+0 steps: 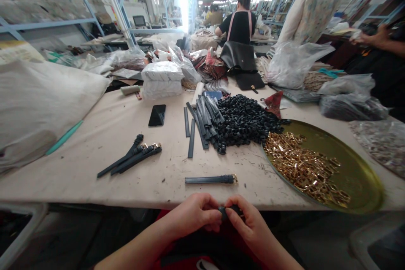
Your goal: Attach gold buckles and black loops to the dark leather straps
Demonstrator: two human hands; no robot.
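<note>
At the table's front edge my left hand (204,214) and my right hand (241,216) are close together, both pinching a small black strap piece (223,212). Most of this piece is hidden by my fingers. Just beyond them lies a black strap (205,180) with a gold buckle at its right end. To the left, several buckled straps (133,158) rest in a loose bunch. Flat black strips (205,120) lie beside a heap of small black loops (248,120). On the right, gold buckles (303,168) are piled on a round brass-coloured tray (357,177).
A phone (157,115) lies on the table (171,160). A large white sack (41,105) fills the left side. Wrapped packs (162,79) and a black bag (239,59) stand at the back. Other people (239,25) are beyond the table.
</note>
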